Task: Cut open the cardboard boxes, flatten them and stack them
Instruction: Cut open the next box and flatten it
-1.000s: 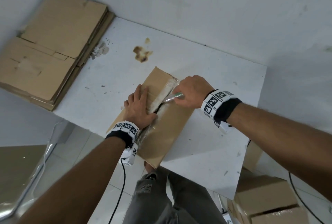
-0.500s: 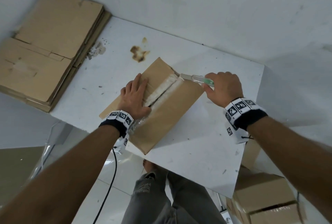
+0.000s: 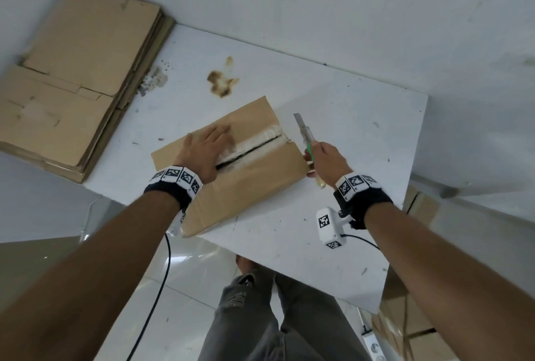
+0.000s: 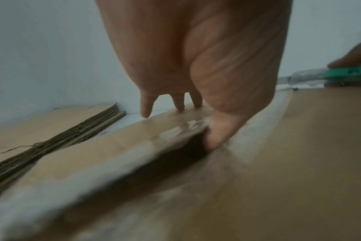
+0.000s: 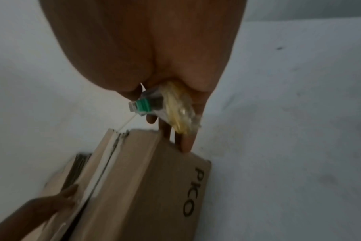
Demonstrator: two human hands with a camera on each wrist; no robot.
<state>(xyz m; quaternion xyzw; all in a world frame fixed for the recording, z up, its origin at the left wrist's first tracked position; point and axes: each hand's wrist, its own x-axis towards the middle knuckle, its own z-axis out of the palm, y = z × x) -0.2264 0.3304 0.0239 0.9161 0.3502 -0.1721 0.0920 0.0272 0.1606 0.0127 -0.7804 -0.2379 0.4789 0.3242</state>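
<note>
- Cardboard box (image 3: 249, 169): brown corrugated, rectangular, lies on white table (image 3: 362, 140); taped top seam slit, dark gap open; "PICO" printed on its side.
- Left hand (image 3: 206, 150): flat on far flap, fingers straight and slightly spread, thumb tip dipping into the slit.
- Right hand (image 3: 328, 165): fingers curled round utility knife (image 3: 304, 136), clear/green plastic body, metal blade out, pointing away, just beside box's right end; one fingertip touches box edge.
- Flattened cardboard stack (image 3: 72, 71): several layers, frayed edges, far left, overhanging table.
- Brown stain (image 3: 221, 82) on tabletop beyond box.
- More boxes (image 3: 417, 329) on floor, lower right.
</note>
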